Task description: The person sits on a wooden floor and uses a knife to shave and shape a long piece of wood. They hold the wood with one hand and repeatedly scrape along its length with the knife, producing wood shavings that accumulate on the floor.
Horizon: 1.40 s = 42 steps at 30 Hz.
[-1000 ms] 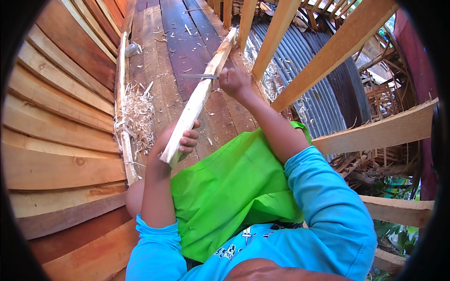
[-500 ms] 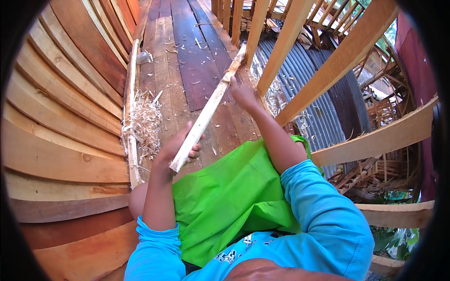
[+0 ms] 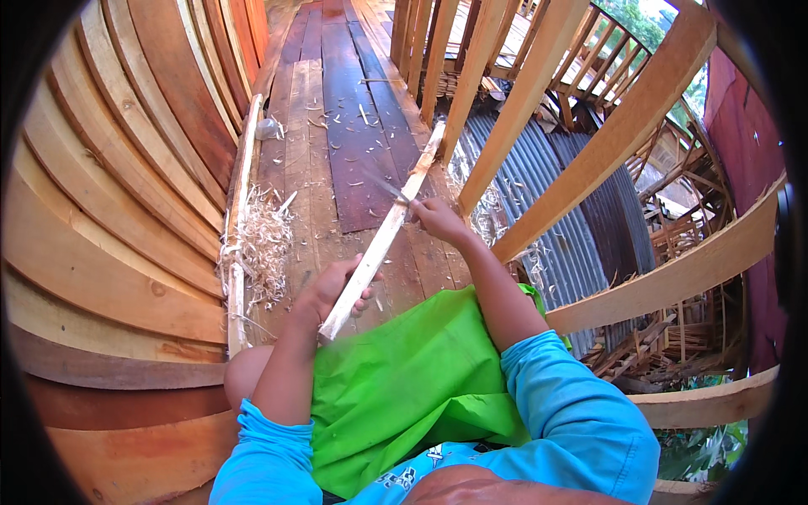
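The stick (image 3: pixel 385 240) looked light and stiff, best held near the apron (image 3: pixel 404 383), where the left hand (image 3: pixel 333 288) had its grip around it, the right hand (image 3: pixel 438 220) clasping a knife (image 3: pixel 392 192).

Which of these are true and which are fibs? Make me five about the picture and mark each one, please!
1. The left hand holds the pale wood strip. True.
2. The right hand is empty. False: it holds a thin-bladed tool.
3. Curly shavings lie heaped on the floor. True.
4. The big cloth is red. False: it is bright green.
5. The metal sheet on the right is ridged. True.
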Each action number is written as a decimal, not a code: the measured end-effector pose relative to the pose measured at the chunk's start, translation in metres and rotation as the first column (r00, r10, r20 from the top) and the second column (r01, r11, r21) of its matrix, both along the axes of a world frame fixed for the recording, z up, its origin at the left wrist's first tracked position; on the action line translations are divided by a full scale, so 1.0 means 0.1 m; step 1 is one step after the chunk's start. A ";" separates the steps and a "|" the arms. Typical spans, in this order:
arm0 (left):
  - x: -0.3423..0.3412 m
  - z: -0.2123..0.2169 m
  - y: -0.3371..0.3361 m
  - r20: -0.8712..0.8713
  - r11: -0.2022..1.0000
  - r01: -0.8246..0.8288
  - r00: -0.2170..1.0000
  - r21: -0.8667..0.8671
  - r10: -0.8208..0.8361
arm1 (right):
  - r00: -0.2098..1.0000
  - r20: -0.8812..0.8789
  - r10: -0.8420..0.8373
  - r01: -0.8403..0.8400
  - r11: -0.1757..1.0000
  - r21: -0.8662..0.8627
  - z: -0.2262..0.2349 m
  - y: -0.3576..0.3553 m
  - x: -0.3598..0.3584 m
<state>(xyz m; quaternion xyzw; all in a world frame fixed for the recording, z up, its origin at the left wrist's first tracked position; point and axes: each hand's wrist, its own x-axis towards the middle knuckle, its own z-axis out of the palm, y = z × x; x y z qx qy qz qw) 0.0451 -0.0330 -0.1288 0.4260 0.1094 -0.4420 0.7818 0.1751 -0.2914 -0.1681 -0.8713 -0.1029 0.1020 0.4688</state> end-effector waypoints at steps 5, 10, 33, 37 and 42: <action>0.10 -0.02 0.28 0.052 0.999 0.021 0.998 -0.040 -0.019 | 0.976 0.081 0.200 -0.205 0.978 0.051 0.19 0.05 -0.21; 0.01 0.23 0.32 0.092 0.997 0.019 0.995 0.075 -0.026 | 0.984 0.044 0.175 -0.179 0.978 0.103 0.23 0.11 -0.31; 0.08 0.06 0.13 0.073 0.985 -0.050 0.997 0.166 0.038 | 0.982 0.163 0.093 -0.100 0.994 0.034 0.20 0.32 -0.30; 0.07 0.05 0.15 0.092 0.980 -0.033 0.996 0.196 0.015 | 0.992 0.123 0.001 0.029 0.969 -0.245 0.33 0.47 -0.46; 0.06 0.10 0.11 0.065 0.964 -0.046 0.997 0.262 0.030 | 0.923 0.378 0.068 0.095 0.913 -0.396 0.36 0.72 -0.80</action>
